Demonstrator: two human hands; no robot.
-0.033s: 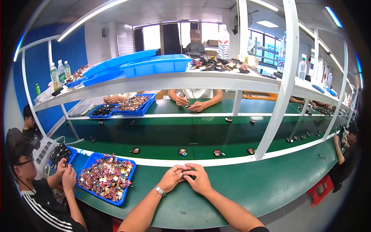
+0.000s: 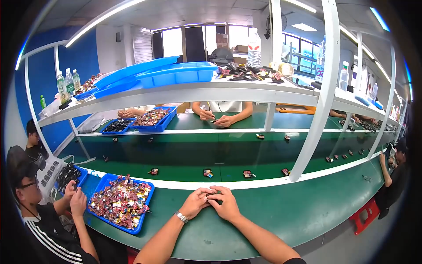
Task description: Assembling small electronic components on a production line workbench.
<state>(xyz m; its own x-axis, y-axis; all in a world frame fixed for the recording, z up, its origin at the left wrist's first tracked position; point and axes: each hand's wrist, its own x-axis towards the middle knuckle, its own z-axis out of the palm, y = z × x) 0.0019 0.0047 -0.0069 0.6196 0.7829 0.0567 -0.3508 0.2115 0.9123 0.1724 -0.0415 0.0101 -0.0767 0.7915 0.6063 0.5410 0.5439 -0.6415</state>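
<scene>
Above the green worktop (image 2: 281, 215), my two hands meet at the middle of the near side. My left hand (image 2: 195, 203), with a metal-band watch at its wrist, pinches a small dark piece (image 2: 212, 196). From the other side, the fingers of my right hand (image 2: 226, 207) close on the same piece. Fingers cover most of it, so its exact kind cannot be made out. To the left of my hands stands a blue tray (image 2: 140, 227) heaped with small red, yellow and white parts (image 2: 121, 200).
Beyond the white rail (image 2: 189, 185), small assemblies (image 2: 207, 173) lie spaced along a green conveyor (image 2: 184, 154). A white post (image 2: 314, 119) rises at right, and a shelf (image 2: 198, 91) spans overhead. A co-worker (image 2: 48, 220) sits at left by a blue bin (image 2: 81, 176); another person's hands (image 2: 215, 119) work opposite.
</scene>
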